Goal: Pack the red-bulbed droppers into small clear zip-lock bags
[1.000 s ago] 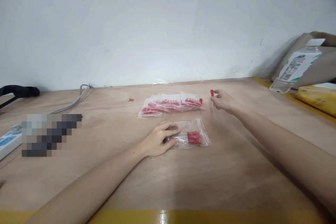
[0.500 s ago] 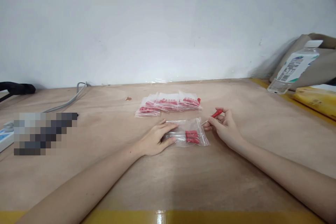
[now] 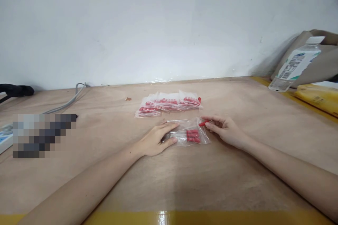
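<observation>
My left hand (image 3: 155, 137) lies on the left part of a clear zip bag (image 3: 182, 142), thumb and fingers spread and pressing it to the table. Inside the bag are several small screwdrivers (image 3: 193, 135) with red handles, their thin shafts pointing left under my hand. At the bag's right end, where its mouth is, my right hand (image 3: 221, 128) pinches another red-handled screwdriver (image 3: 203, 123) between thumb and fingers. Its red end points left at the mouth; whether it is inside the film I cannot tell. Most of its shaft is hidden by my fingers.
Behind the bag lie overlapping stacks of filled zip bags (image 3: 167, 102) with red contents. A small brown scrap (image 3: 128, 98) lies to their left. A grey cable (image 3: 63, 106) and a blurred-out object (image 3: 44, 135) are at left; a water bottle (image 3: 295, 63) and yellow pack (image 3: 317, 96) at right.
My right hand has turned the screwdriver so that its red end now points left, and has brought it to the bag's mouth. My left hand has stayed on the bag.
</observation>
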{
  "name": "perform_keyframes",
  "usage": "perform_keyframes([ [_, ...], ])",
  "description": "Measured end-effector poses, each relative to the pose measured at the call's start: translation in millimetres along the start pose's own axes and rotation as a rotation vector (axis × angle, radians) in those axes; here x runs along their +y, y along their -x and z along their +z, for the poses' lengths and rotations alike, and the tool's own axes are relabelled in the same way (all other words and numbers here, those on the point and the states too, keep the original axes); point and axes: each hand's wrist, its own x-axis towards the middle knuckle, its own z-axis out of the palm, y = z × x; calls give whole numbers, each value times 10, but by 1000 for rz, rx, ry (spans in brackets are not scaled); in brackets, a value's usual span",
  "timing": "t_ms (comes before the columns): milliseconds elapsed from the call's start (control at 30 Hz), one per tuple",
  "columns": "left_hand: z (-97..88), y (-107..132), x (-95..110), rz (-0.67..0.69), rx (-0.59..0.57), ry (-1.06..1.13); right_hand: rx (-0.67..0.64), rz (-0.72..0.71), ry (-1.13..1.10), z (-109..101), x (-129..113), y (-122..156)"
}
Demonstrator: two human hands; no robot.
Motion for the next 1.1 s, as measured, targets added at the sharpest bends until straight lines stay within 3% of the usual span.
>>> perform_keyframes([
  [167,4,8,-7,11,-1,7,2,-86,38,-26,-45,25],
  [467,10,-3,-10,6,12,9,3,-101,22,96,-66,-46],
  [600,-2,-7,13,-4,6,13,60,-142,118,185,-38,-67],
  [733,4,-11,7,16,14,19,47,-149,280,95,-67,-94],
  [867,26,-9,-25,31,23,23,259,-143,571,-150,-121,-337],
  [967,36,-2,-45,6,19,24,358,-12,686,-278,-130,-676],
  [1100,33,6,-53,-22,-5,19,453,206,730,-283,-90,-1130],
])
